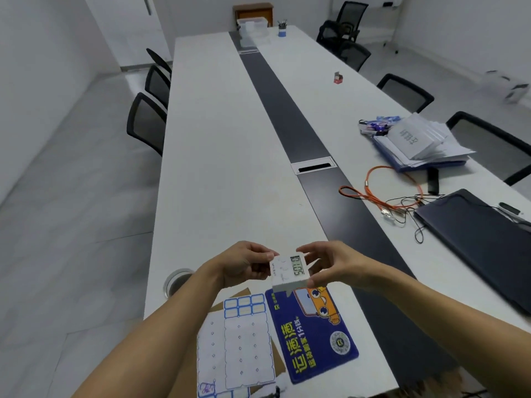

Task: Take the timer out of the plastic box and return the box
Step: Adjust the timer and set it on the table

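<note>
I hold a small white timer (288,271) with a digital display above the near end of the long white table (218,168). My left hand (244,264) grips its left edge with thumb and fingers. My right hand (327,265) pinches its right side, thumb at the lower corner. A clear plastic box (253,25) with a lid stands at the table's far end, far from both hands. The timer is outside any box.
Under my hands lie a blue mat (316,334) with an orange cartoon and a white sticker sheet (238,346). To the right are a dark laptop (482,239), orange and black cables (382,193) and a paper stack (416,142). Black chairs line both sides.
</note>
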Demonstrator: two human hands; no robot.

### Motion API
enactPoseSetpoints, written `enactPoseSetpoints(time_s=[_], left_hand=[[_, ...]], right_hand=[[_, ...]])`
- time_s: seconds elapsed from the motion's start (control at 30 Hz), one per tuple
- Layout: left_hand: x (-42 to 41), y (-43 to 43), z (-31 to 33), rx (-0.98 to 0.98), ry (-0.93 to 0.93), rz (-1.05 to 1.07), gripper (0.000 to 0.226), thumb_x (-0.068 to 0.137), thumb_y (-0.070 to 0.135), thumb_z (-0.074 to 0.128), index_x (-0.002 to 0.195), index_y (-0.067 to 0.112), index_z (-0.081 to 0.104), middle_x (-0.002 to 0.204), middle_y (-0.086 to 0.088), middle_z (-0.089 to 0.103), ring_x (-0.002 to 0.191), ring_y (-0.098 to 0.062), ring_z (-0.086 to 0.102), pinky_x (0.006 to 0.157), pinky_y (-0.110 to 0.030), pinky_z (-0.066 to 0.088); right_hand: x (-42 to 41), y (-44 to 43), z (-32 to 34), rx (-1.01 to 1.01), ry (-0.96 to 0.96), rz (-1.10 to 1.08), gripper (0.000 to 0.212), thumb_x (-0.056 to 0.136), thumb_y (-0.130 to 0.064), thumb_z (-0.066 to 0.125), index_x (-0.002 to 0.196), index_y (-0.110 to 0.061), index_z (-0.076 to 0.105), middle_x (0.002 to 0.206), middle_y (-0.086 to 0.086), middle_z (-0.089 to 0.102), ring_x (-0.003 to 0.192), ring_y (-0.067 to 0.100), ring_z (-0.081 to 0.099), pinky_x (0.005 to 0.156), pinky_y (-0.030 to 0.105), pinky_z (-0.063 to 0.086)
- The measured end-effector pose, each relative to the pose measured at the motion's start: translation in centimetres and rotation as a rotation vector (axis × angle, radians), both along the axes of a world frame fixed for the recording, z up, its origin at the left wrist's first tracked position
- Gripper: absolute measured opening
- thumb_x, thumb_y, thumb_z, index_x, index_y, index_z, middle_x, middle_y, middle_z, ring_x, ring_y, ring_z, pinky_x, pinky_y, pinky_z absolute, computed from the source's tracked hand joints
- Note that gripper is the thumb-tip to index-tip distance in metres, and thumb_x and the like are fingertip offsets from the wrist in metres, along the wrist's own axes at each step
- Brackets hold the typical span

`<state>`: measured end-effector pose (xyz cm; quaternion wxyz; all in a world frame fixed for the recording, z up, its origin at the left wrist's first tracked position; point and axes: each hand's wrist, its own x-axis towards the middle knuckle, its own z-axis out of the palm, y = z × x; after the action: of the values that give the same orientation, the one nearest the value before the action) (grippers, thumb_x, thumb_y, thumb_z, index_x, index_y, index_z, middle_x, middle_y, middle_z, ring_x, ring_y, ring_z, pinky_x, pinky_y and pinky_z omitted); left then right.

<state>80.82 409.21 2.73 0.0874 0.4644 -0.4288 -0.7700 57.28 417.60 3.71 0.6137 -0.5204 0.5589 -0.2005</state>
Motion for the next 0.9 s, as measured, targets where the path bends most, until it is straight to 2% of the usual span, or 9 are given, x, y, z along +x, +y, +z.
enactPoseSetpoints(time_s=[0.07, 0.17, 0.3, 0.4, 0.47, 0.57, 0.67, 0.8, 0.9], left_hand=[[-1.3, -0.4, -0.9, -0.004, -0.015, 0.019, 0.011, 0.095, 0.007, 0.056, 0.096, 0.0, 0.065, 0.096, -0.014, 0.074, 0.098, -0.025, 0.067, 0.088, -0.039, 0.056], [-3.2, -1.1, -2.5, -0.053, -0.072, 0.044, 0.013, 0.094, 0.011, 0.059, 0.098, -0.001, 0.063, 0.097, -0.017, 0.073, 0.092, -0.026, 0.068, 0.083, -0.037, 0.058], [-5.8, -3.2, -5.7, -0.28, -0.332, 0.019, 0.018, 0.096, 0.019, 0.057, 0.103, 0.005, 0.064, 0.095, -0.015, 0.069, 0.077, -0.021, 0.063, 0.074, -0.033, 0.055], [-7.1, -5.0, -8.6, -0.432, -0.57, -0.017, 0.018, 0.094, 0.02, 0.056, 0.102, 0.007, 0.065, 0.103, -0.012, 0.067, 0.089, -0.023, 0.062, 0.079, -0.034, 0.052], [-7.8, -6.2, -10.2, -0.511, -0.72, -0.077, 0.024, 0.093, 0.023, 0.055, 0.108, 0.008, 0.066, 0.111, -0.01, 0.067, 0.099, -0.025, 0.062, 0.085, -0.035, 0.052], [-9.3, -8.2, -12.1, -0.616, -0.881, -0.174, 0.033, 0.094, 0.028, 0.051, 0.119, 0.009, 0.061, 0.123, -0.01, 0.062, 0.107, -0.026, 0.061, 0.09, -0.036, 0.053], [-11.1, -10.0, -14.2, -0.692, -0.982, -0.254, 0.042, 0.097, 0.032, 0.045, 0.132, 0.011, 0.051, 0.134, -0.011, 0.05, 0.116, -0.028, 0.054, 0.095, -0.038, 0.049], [-13.7, -12.0, -16.9, -0.766, -1.039, -0.312, 0.047, 0.1, 0.034, 0.036, 0.142, 0.013, 0.04, 0.145, -0.013, 0.039, 0.129, -0.03, 0.042, 0.104, -0.039, 0.038], [-14.7, -13.0, -18.4, -0.757, -1.063, -0.333, 0.054, 0.102, 0.038, 0.031, 0.151, 0.016, 0.025, 0.16, -0.014, 0.017, 0.146, -0.032, 0.02, 0.115, -0.043, 0.026]], right_hand=[[-0.6, 0.2, -0.6, 0.006, 0.018, -0.043, 0.063, 0.074, -0.02, 0.082, 0.129, -0.018, 0.052, 0.119, 0.003, 0.066, 0.106, 0.024, 0.069, 0.089, 0.046, 0.057], [-1.7, 0.0, -1.7, 0.003, 0.065, -0.119, 0.056, 0.076, -0.015, 0.082, 0.124, -0.015, 0.054, 0.114, 0.003, 0.068, 0.099, 0.022, 0.071, 0.085, 0.04, 0.059], [-4.5, -2.1, -3.6, -0.034, 0.228, -0.234, 0.055, 0.073, -0.018, 0.084, 0.119, -0.014, 0.056, 0.109, 0.003, 0.066, 0.091, 0.022, 0.07, 0.078, 0.033, 0.061], [-7.7, -5.2, -5.9, -0.039, 0.334, -0.326, 0.055, 0.07, -0.024, 0.086, 0.115, -0.014, 0.057, 0.11, 0.006, 0.064, 0.093, 0.02, 0.068, 0.078, 0.031, 0.061], [-9.7, -7.4, -7.4, -0.03, 0.398, -0.377, 0.059, 0.067, -0.029, 0.088, 0.115, -0.014, 0.057, 0.112, 0.008, 0.064, 0.097, 0.021, 0.067, 0.081, 0.034, 0.061], [-12.1, -10.9, -9.0, -0.013, 0.472, -0.444, 0.065, 0.063, -0.033, 0.089, 0.116, -0.014, 0.056, 0.113, 0.007, 0.063, 0.099, 0.022, 0.065, 0.077, 0.028, 0.059], [-14.0, -14.2, -10.3, -0.002, 0.505, -0.503, 0.064, 0.062, -0.032, 0.089, 0.112, -0.016, 0.052, 0.11, 0.005, 0.061, 0.1, 0.022, 0.063, 0.072, 0.026, 0.057], [-16.1, -18.0, -13.2, 0.033, 0.562, -0.553, 0.074, 0.062, -0.034, 0.088, 0.122, -0.012, 0.05, 0.12, 0.009, 0.062, 0.109, 0.026, 0.061, 0.083, 0.035, 0.058], [-16.8, -19.8, -14.5, 0.062, 0.599, -0.577, 0.077, 0.064, -0.036, 0.087, 0.124, -0.011, 0.047, 0.123, 0.011, 0.061, 0.112, 0.028, 0.059, 0.084, 0.034, 0.056]])
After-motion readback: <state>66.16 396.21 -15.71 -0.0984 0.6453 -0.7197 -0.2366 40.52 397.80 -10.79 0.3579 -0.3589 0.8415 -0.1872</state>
